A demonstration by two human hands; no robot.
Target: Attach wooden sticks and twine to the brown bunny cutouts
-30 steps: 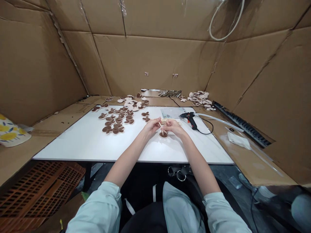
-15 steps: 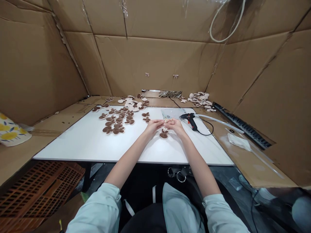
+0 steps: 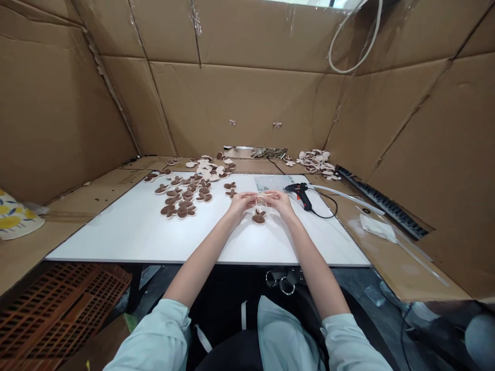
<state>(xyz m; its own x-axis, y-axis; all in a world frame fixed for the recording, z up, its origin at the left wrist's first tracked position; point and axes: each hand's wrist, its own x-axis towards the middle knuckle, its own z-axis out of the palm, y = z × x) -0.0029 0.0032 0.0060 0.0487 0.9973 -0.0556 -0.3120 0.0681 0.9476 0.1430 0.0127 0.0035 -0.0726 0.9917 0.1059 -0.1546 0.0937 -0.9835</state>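
My left hand (image 3: 243, 203) and my right hand (image 3: 279, 202) meet above the white table (image 3: 116, 242), their fingertips pinching a small tan bundle of thin sticks (image 3: 262, 199) between them. Just below the hands lies a brown and pink eared cutout (image 3: 259, 218), close to both but apparently not held. Several similar cutouts (image 3: 178, 201) lie in a group to the left of my left hand. A black hot glue gun (image 3: 301, 196) lies to the right of my right hand.
A clear plastic sleeve (image 3: 268, 183) lies behind the hands, and a pile of pale cutouts (image 3: 317, 161) sits beyond the table. Cardboard lines the walls and side surfaces, with a white cloth (image 3: 378, 228) on the right. An orange plastic crate (image 3: 58, 309) sits below the left.
My hands have drawn closer together, and the thin sticks are now gathered in a tight pinch above the brown cutout. The view has tilted slightly.
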